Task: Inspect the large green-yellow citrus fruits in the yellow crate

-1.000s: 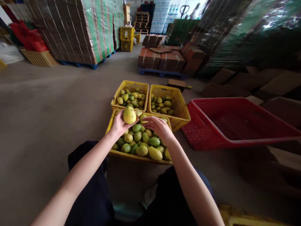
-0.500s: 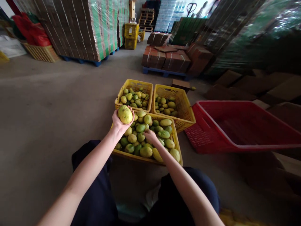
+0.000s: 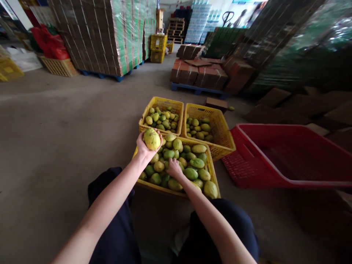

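My left hand (image 3: pixel 145 146) is raised over the near yellow crate (image 3: pixel 213 176) and grips a large yellow-green fruit (image 3: pixel 151 139). My right hand (image 3: pixel 174 169) is lower, down among the green and yellow fruits piled in that crate, its fingers curled onto a fruit that I cannot pick out from the rest. Two more yellow crates stand just behind: the left one (image 3: pixel 162 103) holds many small fruits, the right one (image 3: pixel 217 124) holds fewer.
A large red crate (image 3: pixel 288 154) lies tilted on the floor to the right. Beyond are brown boxes on a blue pallet (image 3: pixel 200 73), a tall wrapped stack of flat cartons (image 3: pixel 110 36), and bare concrete floor to the left.
My right hand has dropped from above the fruit pile down into the near crate. My left hand keeps the large fruit raised. The view has shifted slightly.
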The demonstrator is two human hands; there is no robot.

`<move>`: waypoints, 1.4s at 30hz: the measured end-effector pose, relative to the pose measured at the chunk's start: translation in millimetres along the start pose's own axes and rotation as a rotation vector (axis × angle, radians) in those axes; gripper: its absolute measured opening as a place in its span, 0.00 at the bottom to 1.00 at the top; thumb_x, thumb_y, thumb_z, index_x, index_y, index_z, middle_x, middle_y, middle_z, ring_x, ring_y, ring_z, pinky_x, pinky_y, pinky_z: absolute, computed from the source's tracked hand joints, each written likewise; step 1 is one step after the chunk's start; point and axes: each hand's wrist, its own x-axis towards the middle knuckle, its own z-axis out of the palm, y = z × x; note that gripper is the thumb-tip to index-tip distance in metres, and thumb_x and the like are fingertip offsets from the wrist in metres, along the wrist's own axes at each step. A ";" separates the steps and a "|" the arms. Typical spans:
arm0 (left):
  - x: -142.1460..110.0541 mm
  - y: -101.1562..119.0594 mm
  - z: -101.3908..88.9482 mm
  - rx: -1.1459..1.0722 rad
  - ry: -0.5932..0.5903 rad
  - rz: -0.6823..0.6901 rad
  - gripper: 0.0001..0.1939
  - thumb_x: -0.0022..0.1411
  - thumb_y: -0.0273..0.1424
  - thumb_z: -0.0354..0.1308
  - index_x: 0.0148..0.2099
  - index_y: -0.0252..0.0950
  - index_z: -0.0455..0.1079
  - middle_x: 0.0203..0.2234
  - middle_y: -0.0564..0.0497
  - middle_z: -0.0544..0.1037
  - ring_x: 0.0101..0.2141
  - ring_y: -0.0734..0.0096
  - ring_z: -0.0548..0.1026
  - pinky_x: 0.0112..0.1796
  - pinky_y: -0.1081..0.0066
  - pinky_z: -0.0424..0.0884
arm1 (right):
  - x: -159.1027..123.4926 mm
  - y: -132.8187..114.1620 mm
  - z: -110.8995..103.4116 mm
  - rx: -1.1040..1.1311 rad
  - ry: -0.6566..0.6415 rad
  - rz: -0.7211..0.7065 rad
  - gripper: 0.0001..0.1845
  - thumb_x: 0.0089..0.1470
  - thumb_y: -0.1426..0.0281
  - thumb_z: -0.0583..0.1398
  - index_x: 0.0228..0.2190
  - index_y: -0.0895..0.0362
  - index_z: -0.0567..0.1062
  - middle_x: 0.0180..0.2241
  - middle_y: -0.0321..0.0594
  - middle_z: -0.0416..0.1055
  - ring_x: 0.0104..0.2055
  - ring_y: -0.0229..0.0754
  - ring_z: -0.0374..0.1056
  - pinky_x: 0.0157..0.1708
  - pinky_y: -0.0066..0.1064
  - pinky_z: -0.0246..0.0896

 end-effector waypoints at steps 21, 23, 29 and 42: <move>-11.7 -33.1 18.3 0.250 -0.189 0.137 0.13 0.58 0.39 0.52 0.28 0.38 0.72 0.28 0.47 0.82 0.43 0.59 0.82 0.45 0.65 0.79 | -81.5 -13.5 -144.0 1.076 0.529 -0.403 0.31 0.45 0.51 0.71 0.46 0.48 0.69 0.46 0.38 0.77 0.46 0.47 0.74 0.49 0.37 0.71; -14.5 -37.2 18.1 0.305 -0.222 0.243 0.14 0.56 0.39 0.54 0.26 0.37 0.74 0.27 0.47 0.82 0.41 0.60 0.82 0.44 0.67 0.78 | -83.8 -21.3 -137.5 1.039 0.538 -0.442 0.28 0.48 0.51 0.69 0.46 0.49 0.71 0.45 0.39 0.78 0.47 0.48 0.74 0.51 0.38 0.71; -12.5 -39.0 16.4 0.244 -0.210 0.395 0.13 0.52 0.39 0.58 0.23 0.38 0.77 0.23 0.51 0.80 0.27 0.69 0.77 0.32 0.71 0.74 | -77.1 -29.9 -123.3 0.802 0.685 -0.716 0.27 0.49 0.51 0.72 0.45 0.50 0.74 0.44 0.42 0.79 0.47 0.53 0.75 0.51 0.47 0.72; -5.0 -41.0 13.4 0.305 -0.224 0.299 0.13 0.55 0.39 0.63 0.25 0.36 0.77 0.24 0.49 0.81 0.30 0.66 0.79 0.36 0.70 0.73 | -70.7 -24.7 -119.6 0.864 0.700 -0.674 0.18 0.57 0.51 0.66 0.40 0.51 0.76 0.40 0.40 0.79 0.44 0.51 0.75 0.48 0.44 0.73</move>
